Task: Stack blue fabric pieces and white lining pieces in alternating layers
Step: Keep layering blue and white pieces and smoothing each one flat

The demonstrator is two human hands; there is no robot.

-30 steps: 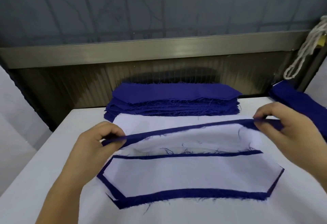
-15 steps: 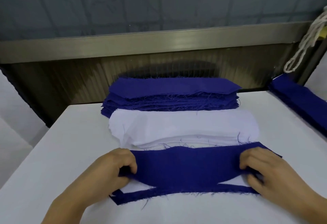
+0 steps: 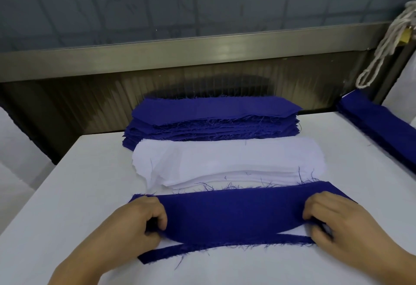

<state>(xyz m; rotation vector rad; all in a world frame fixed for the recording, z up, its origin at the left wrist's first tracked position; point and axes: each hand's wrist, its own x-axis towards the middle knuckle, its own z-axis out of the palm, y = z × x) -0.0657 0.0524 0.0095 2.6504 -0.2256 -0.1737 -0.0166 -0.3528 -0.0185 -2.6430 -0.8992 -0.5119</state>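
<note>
head view: both grips, left hand (image 3: pixel 137 219) and right hand (image 3: pixel 331 217), pinch the blue piece (image 3: pixel 234 212) ends, likely squaring it over the white lining (image 3: pixel 290 231).

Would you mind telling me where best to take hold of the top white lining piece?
Probably pinch the top white lining piece at its two rounded short ends, coming from left and right: it lies flat, long and limp, and both ends overhang free. The near edge abuts the blue fabric piece.

no readable text, no labels, brands or nos. on fabric, table or wall
</note>
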